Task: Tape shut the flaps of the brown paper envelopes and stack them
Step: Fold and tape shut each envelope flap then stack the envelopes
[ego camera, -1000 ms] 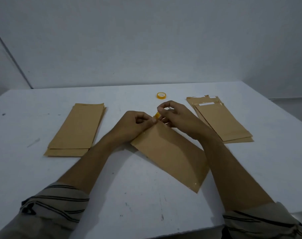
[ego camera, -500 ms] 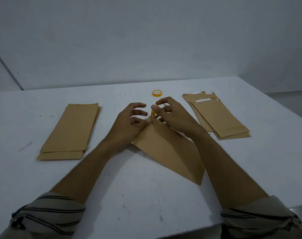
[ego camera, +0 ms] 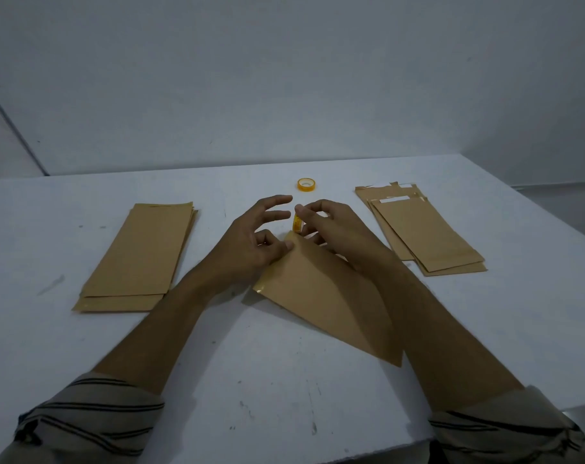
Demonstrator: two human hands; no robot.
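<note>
Found envelope (ego camera: 324, 296) flat and slantwise at mid-table (ego camera: 284, 413), between two piles and apart from both. Pinned its far corner under thumb of left hand (ego camera: 251, 242); spread the other left fingers, lifted clear of the paper. Pinched yellow tape (ego camera: 297, 223) between thumb and forefinger of right hand (ego camera: 334, 226), just above that same corner, with remaining right fingers loosely curled behind. Saw second roll (ego camera: 305, 184) lying flat farther back, well clear of both hands. Noted left stack (ego camera: 143, 256) squared up with plain faces upward. Noted right stack (ego camera: 424, 236) fanned, with white strips showing at far ends.
</note>
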